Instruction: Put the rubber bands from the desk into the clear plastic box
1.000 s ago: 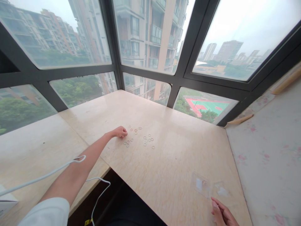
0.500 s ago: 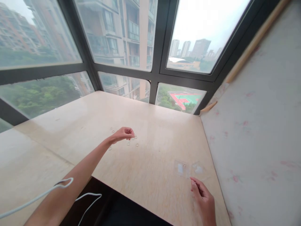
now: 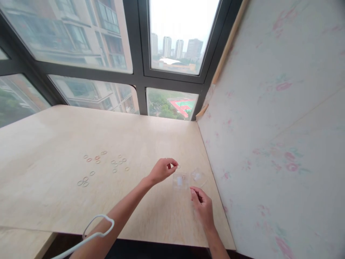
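Observation:
My left hand (image 3: 164, 169) is pinched on a small thin ring (image 3: 179, 167), held just above the far edge of a clear plastic box (image 3: 175, 185). Inside the box are a whitish patch and a small coppery ring. Beside it on the right lies another clear plastic piece (image 3: 198, 176), perhaps its lid. Close to the box's near right corner is my right hand (image 3: 202, 201), thumb and fingers pressed together; I cannot make out anything in them. Several thin rings (image 3: 115, 165) lie scattered on the left of the wooden surface, mostly pale, with a few reddish ones (image 3: 97, 158).
The pale wooden surface (image 3: 140, 144) meets a flower-patterned wall (image 3: 256, 144) on the right and dark window frames (image 3: 140, 81) at the back. A white cable (image 3: 91, 235) crosses by my left forearm. At the near side the surface ends in an edge.
My left hand has moved right, from the scattered rings to the plastic box, with a ring in its fingertips. The view has turned right. My right hand stays near the box.

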### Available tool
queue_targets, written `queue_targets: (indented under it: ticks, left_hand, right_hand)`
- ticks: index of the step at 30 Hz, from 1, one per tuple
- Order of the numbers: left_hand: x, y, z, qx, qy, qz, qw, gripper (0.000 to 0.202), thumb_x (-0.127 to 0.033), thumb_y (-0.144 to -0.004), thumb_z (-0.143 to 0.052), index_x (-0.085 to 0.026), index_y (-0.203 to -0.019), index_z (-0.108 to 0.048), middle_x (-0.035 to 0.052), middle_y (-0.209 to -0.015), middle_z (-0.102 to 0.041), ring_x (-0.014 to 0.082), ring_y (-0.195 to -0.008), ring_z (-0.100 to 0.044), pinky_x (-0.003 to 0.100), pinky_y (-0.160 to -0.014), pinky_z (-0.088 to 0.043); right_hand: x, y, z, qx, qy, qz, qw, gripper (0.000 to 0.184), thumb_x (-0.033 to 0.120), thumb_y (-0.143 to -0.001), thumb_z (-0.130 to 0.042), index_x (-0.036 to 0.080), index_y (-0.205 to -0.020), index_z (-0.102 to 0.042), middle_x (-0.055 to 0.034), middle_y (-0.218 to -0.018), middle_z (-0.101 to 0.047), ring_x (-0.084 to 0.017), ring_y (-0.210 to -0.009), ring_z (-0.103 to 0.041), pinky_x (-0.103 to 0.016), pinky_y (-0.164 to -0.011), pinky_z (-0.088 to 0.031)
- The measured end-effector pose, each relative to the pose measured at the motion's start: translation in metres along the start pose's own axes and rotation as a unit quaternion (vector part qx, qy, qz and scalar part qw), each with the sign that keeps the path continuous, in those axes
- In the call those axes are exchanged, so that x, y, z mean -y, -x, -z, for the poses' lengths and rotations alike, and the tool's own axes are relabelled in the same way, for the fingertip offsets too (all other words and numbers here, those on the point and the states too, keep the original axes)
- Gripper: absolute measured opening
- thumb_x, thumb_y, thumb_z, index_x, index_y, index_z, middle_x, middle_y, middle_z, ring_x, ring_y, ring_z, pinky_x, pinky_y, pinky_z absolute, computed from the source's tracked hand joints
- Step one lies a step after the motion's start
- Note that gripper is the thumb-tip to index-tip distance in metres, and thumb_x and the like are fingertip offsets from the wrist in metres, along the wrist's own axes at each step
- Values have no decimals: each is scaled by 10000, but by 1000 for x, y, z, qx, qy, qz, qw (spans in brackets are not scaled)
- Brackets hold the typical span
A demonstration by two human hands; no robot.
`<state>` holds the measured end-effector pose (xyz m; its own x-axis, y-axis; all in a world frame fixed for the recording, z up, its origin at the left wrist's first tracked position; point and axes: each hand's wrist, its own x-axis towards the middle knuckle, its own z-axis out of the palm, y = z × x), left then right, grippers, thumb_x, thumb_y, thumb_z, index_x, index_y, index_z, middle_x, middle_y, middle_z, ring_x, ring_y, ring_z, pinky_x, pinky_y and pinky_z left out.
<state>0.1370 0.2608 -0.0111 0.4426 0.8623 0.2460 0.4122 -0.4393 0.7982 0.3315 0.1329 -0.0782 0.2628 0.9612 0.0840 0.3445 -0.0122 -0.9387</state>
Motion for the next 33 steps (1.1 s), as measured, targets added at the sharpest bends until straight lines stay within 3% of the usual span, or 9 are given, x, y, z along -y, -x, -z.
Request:
queue_targets:
  ticks: [4,8,13,19,26,30,33]
  left_hand:
    - [1,-3,-25,56,-66,-18,996,141,-153,-814,-579,-191,-855,-709,16,-849,-729,112,-625,-581,246,-670,-448]
    - [6,1,-33,63,-97,-17,993,199,-184,-815,-603,-200,-993,-692,31,-967,-716,119,-631,-588,275,-705,-467]
    - [19,18,-15,-23,-38,9,999,179,-250,-858,-565,-189,-975,-686,54,-984,-686,101,-606,-567,245,-649,-473]
    - [49,55,12,-116,-36,66,990,213,-280,-882,-506,-181,-885,-695,50,-885,-695,105,-587,-543,235,-607,-454]
    - [69,83,11,-143,-14,89,986,209,-229,-875,-491,-159,-860,-688,51,-842,-679,119,-651,-571,242,-646,-455]
    - [70,83,13,-144,11,101,984,204,-222,-869,-501,-160,-850,-694,46,-828,-681,118,-647,-570,253,-673,-460]
    - [76,79,18,-184,62,138,971,206,-248,-855,-512,-155,-812,-691,42,-767,-676,127,-637,-574,254,-651,-468]
  right_hand:
    - [-1,-1,0,2,-10,3,1000,299,396,-863,-547,149,-932,-701,-32,-692,-645,-168,-607,-570,-260,-572,-474]
    - [-1,-2,0,1,-22,-1,1000,299,396,-863,-545,150,-932,-699,-30,-686,-637,-166,-603,-568,-257,-564,-474]
    - [0,-2,3,-12,-23,-16,1000,315,420,-855,-551,149,-926,-694,-21,-650,-617,-164,-582,-560,-252,-532,-461]
    - [-3,-1,4,-11,-21,-30,999,346,450,-835,-567,148,-946,-694,-30,-669,-633,-174,-598,-579,-256,-524,-475]
    - [-1,5,5,-39,-16,-49,998,400,503,-760,-641,156,-950,-703,-2,-605,-593,-159,-522,-540,-253,-476,-466]
    - [17,13,-14,-43,-29,-5,999,341,472,-777,-648,183,-948,-702,-7,-622,-595,-163,-538,-549,-264,-499,-474]
    - [44,10,-43,8,-42,60,997,272,408,-825,-621,202,-988,-690,4,-609,-572,-146,-522,-531,-255,-500,-462]
